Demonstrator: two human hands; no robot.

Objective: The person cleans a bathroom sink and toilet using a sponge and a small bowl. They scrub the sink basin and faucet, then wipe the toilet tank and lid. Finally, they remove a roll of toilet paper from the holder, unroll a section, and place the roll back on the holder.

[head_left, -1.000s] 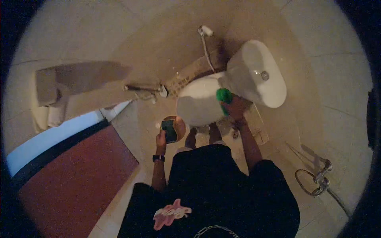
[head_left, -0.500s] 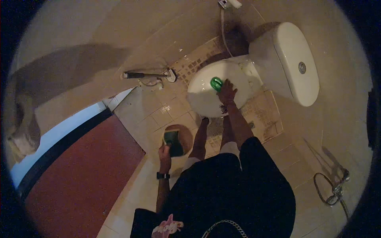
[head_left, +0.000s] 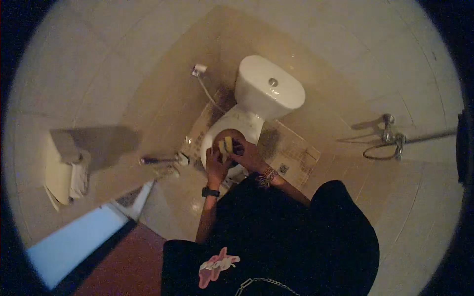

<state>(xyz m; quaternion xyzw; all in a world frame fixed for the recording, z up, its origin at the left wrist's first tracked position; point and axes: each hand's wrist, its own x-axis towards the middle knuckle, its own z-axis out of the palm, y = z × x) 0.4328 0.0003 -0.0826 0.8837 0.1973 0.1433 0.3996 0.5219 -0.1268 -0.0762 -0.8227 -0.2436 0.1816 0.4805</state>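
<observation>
My left hand point(head_left: 216, 166) and my right hand point(head_left: 248, 155) are close together above the toilet lid point(head_left: 209, 140). Their fingers close on a sponge point(head_left: 225, 147) with yellow sides and a dark band between them; it looks bent or folded. Behind the fingers shows a round brown shape point(head_left: 231, 132); whether it is held or rests on the lid, I cannot tell. The white toilet tank point(head_left: 254, 91) stands just beyond, its round flush button on top.
A spray hose point(head_left: 210, 92) hangs on the wall left of the tank. A long-handled brush or squeegee point(head_left: 163, 160) lies further left, near a paper holder point(head_left: 61, 177). At right is a wall tap with a hose point(head_left: 395, 140). A reddish-brown floor area point(head_left: 123, 266) lies lower left.
My left hand has brought the sponge from beside my legs to above the toilet. My right hand has left the green object on the lid and joined it. The view has shifted.
</observation>
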